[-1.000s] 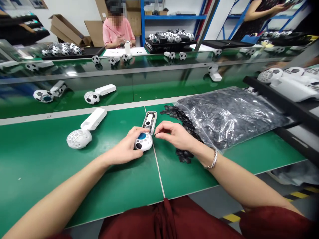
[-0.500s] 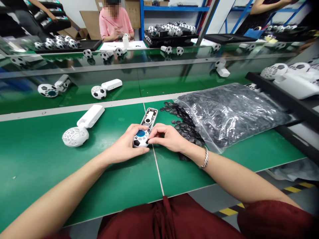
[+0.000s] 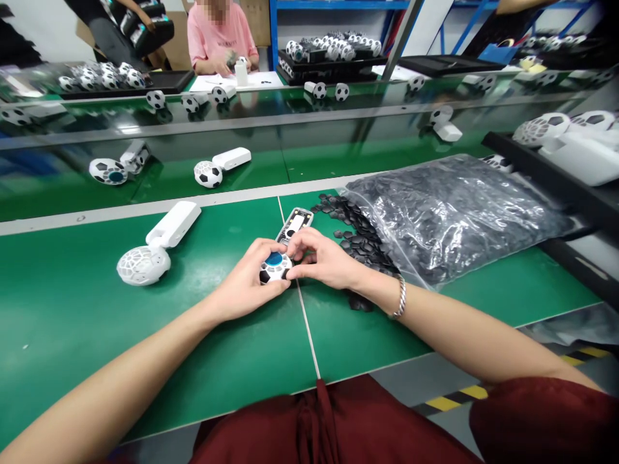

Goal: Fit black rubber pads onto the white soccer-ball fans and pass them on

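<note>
Before me is a white soccer-ball-shaped device (image 3: pixel 276 269) with a blue round disc, black patches on its near side and an open handle showing a circuit board. My left hand (image 3: pixel 246 285) is closed round the ball from the left, thumb along its near side. My right hand (image 3: pixel 325 260) grips the ball's right side, thumb at a black patch and curled fingers near the handle joint. Whether a loose black piece lies under those fingertips is hidden. Right of the hands spreads a pile of small black patches (image 3: pixel 365 248), beside a clear plastic bag (image 3: pixel 459 216) full of them.
A similar white device (image 3: pixel 144 265) without black patches lies at left on the green table (image 3: pixel 62 328). Patterned devices (image 3: pixel 209 174) rest on the green strip beyond. A black tray (image 3: pixel 575 180) holds more at right. Across the line sits a person in pink (image 3: pixel 222 42).
My right fingers have shifted up along the ball toward the handle joint, with the thumb now at the black patch. Devices on the far green strip have moved right; the view has tilted slightly.
</note>
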A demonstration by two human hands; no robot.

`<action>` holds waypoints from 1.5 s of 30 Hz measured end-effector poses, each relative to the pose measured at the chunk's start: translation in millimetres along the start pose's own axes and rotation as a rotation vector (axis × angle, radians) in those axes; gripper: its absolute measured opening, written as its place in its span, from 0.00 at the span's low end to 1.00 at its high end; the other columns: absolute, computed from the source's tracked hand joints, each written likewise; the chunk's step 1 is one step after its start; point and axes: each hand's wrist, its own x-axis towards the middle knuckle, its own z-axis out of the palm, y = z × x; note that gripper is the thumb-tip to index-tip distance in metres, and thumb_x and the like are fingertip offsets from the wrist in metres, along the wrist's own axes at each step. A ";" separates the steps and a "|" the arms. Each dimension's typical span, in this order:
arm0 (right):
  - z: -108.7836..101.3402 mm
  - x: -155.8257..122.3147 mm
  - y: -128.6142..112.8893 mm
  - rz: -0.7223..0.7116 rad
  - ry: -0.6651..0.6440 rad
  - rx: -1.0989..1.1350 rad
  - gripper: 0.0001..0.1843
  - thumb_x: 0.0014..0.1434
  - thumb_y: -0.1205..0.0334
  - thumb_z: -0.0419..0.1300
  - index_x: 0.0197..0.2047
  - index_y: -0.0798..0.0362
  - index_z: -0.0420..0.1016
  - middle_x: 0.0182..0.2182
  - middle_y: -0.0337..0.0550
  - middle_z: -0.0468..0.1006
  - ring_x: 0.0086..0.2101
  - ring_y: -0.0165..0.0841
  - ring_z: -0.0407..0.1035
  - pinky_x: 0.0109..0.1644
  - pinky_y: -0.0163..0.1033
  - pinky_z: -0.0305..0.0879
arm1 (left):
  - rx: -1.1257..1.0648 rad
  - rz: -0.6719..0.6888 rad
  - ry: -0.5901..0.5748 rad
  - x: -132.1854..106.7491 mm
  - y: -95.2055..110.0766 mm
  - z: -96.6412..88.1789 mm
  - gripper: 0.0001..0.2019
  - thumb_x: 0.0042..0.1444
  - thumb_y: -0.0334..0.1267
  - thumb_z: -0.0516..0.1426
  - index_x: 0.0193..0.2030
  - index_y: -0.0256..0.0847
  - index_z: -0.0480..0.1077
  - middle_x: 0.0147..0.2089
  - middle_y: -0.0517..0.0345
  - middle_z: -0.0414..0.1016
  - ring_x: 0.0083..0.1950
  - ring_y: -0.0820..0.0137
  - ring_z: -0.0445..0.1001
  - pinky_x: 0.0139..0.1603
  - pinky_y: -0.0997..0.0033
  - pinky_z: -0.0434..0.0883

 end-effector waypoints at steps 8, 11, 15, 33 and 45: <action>-1.4 2.4 4.0 -0.008 -0.042 -0.060 0.23 0.43 0.59 0.68 0.39 0.53 0.62 0.57 0.49 0.54 0.32 0.24 0.61 0.39 0.40 0.70 | -0.011 -0.008 0.041 0.1 0.8 1.8 0.19 0.50 0.35 0.56 0.50 0.40 0.61 0.50 0.52 0.60 0.53 0.64 0.62 0.56 0.63 0.61; 0.1 3.2 2.6 -0.006 -0.062 -0.086 0.24 0.43 0.58 0.68 0.40 0.53 0.62 0.55 0.48 0.57 0.32 0.24 0.60 0.38 0.40 0.69 | 0.022 0.013 -0.017 1.5 -3.0 0.1 0.21 0.48 0.35 0.57 0.50 0.42 0.60 0.51 0.53 0.60 0.55 0.63 0.62 0.57 0.62 0.61; 1.1 5.6 -2.2 0.027 -0.086 -0.145 0.29 0.39 0.59 0.70 0.42 0.53 0.62 0.55 0.48 0.58 0.32 0.25 0.58 0.37 0.38 0.68 | 0.050 0.040 0.047 2.4 -8.9 5.1 0.24 0.43 0.33 0.59 0.49 0.42 0.60 0.50 0.54 0.61 0.54 0.64 0.62 0.56 0.63 0.62; -1.0 7.1 -14.8 0.019 -0.198 -0.186 0.25 0.44 0.57 0.67 0.42 0.55 0.61 0.43 0.44 0.68 0.31 0.25 0.62 0.34 0.33 0.64 | 0.126 0.026 0.189 -0.1 -5.5 20.9 0.19 0.44 0.33 0.55 0.46 0.42 0.62 0.48 0.53 0.63 0.52 0.62 0.66 0.52 0.60 0.66; -79.2 -5.9 -0.6 0.095 -0.080 -1.370 0.08 0.59 0.63 0.54 0.38 0.56 0.73 0.36 0.48 0.74 0.39 0.36 0.67 0.42 0.38 0.62 | 0.209 -0.082 0.049 -4.1 -22.0 -21.7 0.27 0.45 0.40 0.58 0.54 0.47 0.59 0.53 0.51 0.58 0.57 0.55 0.59 0.58 0.49 0.58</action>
